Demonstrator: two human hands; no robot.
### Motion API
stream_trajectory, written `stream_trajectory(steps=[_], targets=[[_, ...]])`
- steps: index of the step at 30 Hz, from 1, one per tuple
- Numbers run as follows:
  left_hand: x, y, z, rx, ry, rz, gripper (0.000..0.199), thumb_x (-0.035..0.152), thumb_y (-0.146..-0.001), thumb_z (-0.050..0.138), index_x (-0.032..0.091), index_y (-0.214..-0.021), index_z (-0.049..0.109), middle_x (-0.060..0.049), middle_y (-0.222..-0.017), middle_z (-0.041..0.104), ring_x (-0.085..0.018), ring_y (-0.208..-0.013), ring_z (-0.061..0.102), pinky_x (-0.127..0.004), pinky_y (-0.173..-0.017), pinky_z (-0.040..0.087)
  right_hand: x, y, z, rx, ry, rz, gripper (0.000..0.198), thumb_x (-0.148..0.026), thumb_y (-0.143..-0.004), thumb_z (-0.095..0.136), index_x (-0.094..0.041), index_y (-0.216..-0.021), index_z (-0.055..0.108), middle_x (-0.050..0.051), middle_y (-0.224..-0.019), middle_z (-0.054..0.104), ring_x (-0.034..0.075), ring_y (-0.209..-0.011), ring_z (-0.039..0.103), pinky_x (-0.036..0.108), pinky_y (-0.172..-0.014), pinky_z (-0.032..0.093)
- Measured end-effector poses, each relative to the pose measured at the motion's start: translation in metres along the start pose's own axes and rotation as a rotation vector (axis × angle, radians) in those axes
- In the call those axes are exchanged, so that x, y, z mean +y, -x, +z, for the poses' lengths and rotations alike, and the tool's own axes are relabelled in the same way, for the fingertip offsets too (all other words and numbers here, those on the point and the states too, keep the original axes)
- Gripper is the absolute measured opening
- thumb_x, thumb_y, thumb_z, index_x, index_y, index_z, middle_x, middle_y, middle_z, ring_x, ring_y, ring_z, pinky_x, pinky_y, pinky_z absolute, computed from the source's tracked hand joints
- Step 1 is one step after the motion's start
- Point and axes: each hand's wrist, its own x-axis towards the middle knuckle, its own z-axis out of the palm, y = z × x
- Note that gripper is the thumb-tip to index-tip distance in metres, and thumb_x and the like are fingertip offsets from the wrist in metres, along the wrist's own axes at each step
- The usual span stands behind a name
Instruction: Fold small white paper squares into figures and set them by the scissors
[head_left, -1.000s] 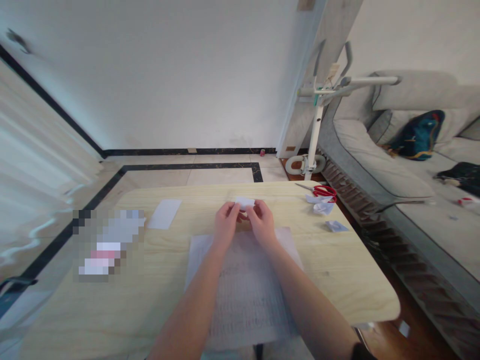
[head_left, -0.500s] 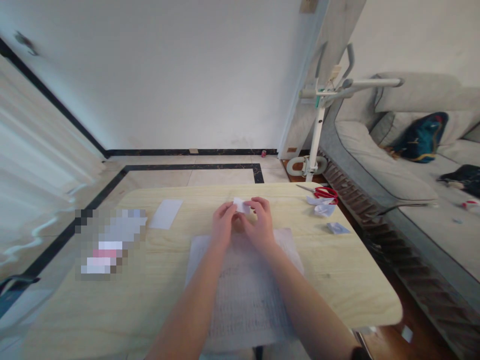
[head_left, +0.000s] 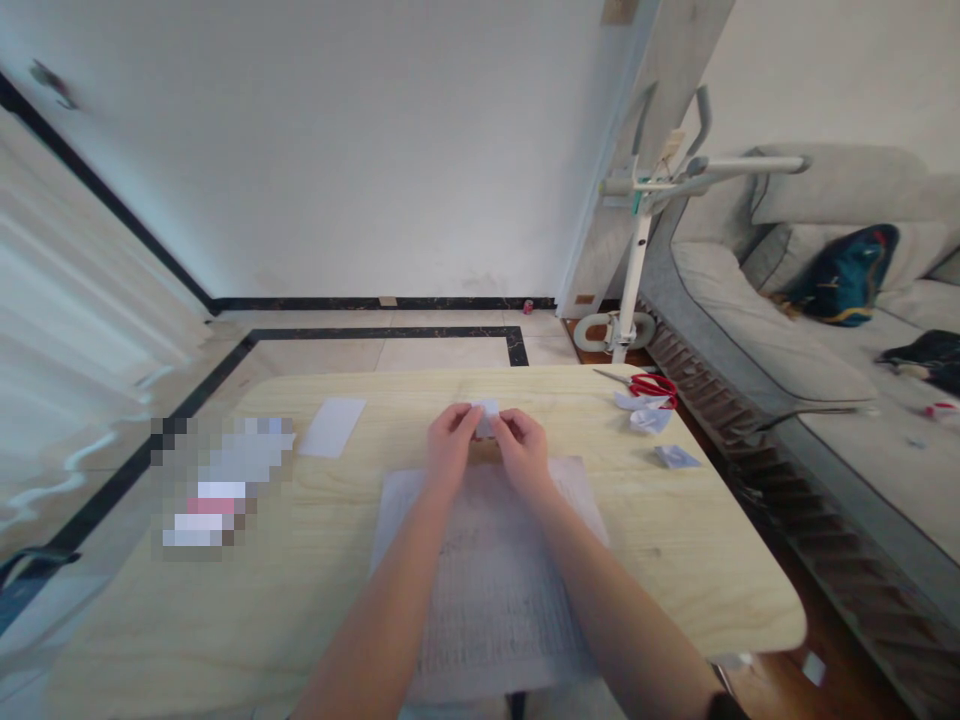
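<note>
A small piece of white paper is held up between my two hands, over the far middle of the table. My left hand pinches its left edge with thumb and fingers. On the opposite edge my right hand has the same kind of pinch, fingers curled behind. Whether the paper is folded is too small to tell. Beneath my forearms lies a large printed sheet, its far edge just short of my hands.
A white paper sheet lies left of my hands, beside a blurred-out patch. At the right are red-handled scissors, crumpled paper and a small folded paper. A grey sofa stands beyond the wooden table.
The fingers of my right hand have come down and closed onto the paper's right edge. My left hand has shifted slightly, and the paper now sits flatter between both thumbs.
</note>
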Motion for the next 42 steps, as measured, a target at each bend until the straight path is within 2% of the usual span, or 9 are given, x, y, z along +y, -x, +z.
stream_trajectory(steps=[4, 6, 10, 14, 18, 22, 30, 36, 42], targets=[[0.004, 0.004, 0.002, 0.065, -0.024, 0.059, 0.02, 0.032, -0.075, 0.065, 0.016, -0.087, 0.059, -0.001, -0.077, 0.063, -0.012, -0.065, 0.06, -0.024, -0.062, 0.047, 0.004, -0.002, 0.0, 0.125, 0.037, -0.003, 0.021, -0.03, -0.08, 0.057, -0.017, -0.094, 0.065, 0.003, -0.075, 0.066, 0.016, -0.066, 0.059, 0.028, -0.064, 0.046], [0.006, 0.007, 0.003, 0.04, -0.048, 0.093, 0.02, 0.033, -0.079, 0.061, 0.016, -0.09, 0.062, -0.004, -0.082, 0.066, -0.014, -0.071, 0.063, -0.026, -0.068, 0.049, 0.005, -0.003, -0.001, 0.164, 0.073, -0.024, 0.021, -0.03, -0.081, 0.057, -0.017, -0.095, 0.066, 0.005, -0.081, 0.067, 0.016, -0.07, 0.059, 0.029, -0.067, 0.047], [0.009, 0.012, 0.004, -0.053, -0.087, 0.143, 0.028, 0.034, -0.084, 0.056, 0.016, -0.104, 0.065, -0.009, -0.103, 0.069, -0.018, -0.092, 0.064, -0.03, -0.082, 0.049, 0.001, -0.002, -0.002, 0.099, 0.158, -0.113, 0.02, -0.029, -0.083, 0.056, -0.019, -0.094, 0.07, 0.005, -0.082, 0.064, 0.014, -0.066, 0.056, 0.028, -0.061, 0.046], [0.013, 0.013, 0.005, -0.1, -0.149, 0.172, 0.025, 0.032, -0.085, 0.054, 0.015, -0.099, 0.066, -0.007, -0.092, 0.07, -0.018, -0.087, 0.063, -0.028, -0.077, 0.049, -0.005, 0.003, 0.0, 0.036, 0.217, -0.187, 0.028, -0.024, -0.078, 0.061, -0.022, -0.105, 0.069, 0.006, -0.094, 0.06, 0.016, -0.078, 0.057, 0.029, -0.066, 0.048], [0.011, 0.008, 0.002, -0.005, -0.25, 0.136, 0.023, 0.03, -0.087, 0.048, 0.015, -0.084, 0.065, -0.003, -0.075, 0.065, -0.015, -0.072, 0.059, -0.024, -0.064, 0.046, -0.008, 0.005, 0.001, 0.013, 0.2, -0.238, 0.027, -0.023, -0.08, 0.059, -0.022, -0.105, 0.068, 0.008, -0.1, 0.058, 0.019, -0.092, 0.058, 0.032, -0.076, 0.049], [0.005, 0.004, -0.001, -0.003, -0.322, 0.103, 0.024, 0.029, -0.088, 0.045, 0.015, -0.08, 0.063, -0.002, -0.072, 0.064, -0.015, -0.068, 0.057, -0.024, -0.061, 0.044, -0.006, 0.002, -0.001, 0.087, 0.15, -0.178, 0.024, -0.023, -0.082, 0.056, -0.02, -0.104, 0.066, 0.006, -0.094, 0.059, 0.016, -0.08, 0.057, 0.031, -0.072, 0.049], [0.002, 0.009, 0.004, -0.147, -0.342, 0.198, 0.024, 0.028, -0.09, 0.043, 0.017, -0.092, 0.064, -0.006, -0.088, 0.068, -0.017, -0.083, 0.061, -0.026, -0.072, 0.046, -0.001, -0.004, -0.002, 0.142, 0.058, 0.029, 0.018, -0.032, -0.078, 0.06, -0.018, -0.088, 0.062, 0.002, -0.074, 0.061, 0.015, -0.065, 0.056, 0.029, -0.063, 0.047], [0.006, 0.011, 0.004, -0.119, -0.357, 0.194, 0.027, 0.03, -0.091, 0.042, 0.017, -0.078, 0.061, -0.002, -0.071, 0.062, -0.014, -0.07, 0.056, -0.023, -0.063, 0.042, -0.002, -0.003, -0.002, 0.152, 0.04, 0.037, 0.015, -0.032, -0.078, 0.06, -0.018, -0.084, 0.061, 0.003, -0.075, 0.064, 0.016, -0.067, 0.059, 0.03, -0.063, 0.049], [0.005, 0.009, 0.002, -0.043, -0.407, 0.176, 0.027, 0.03, -0.09, 0.042, 0.017, -0.071, 0.056, 0.0, -0.065, 0.057, -0.013, -0.064, 0.052, -0.022, -0.058, 0.038, -0.003, 0.0, -0.001, 0.077, 0.103, -0.063, 0.027, -0.029, -0.08, 0.058, -0.02, -0.105, 0.066, 0.008, -0.092, 0.067, 0.017, -0.076, 0.063, 0.032, -0.069, 0.054]])
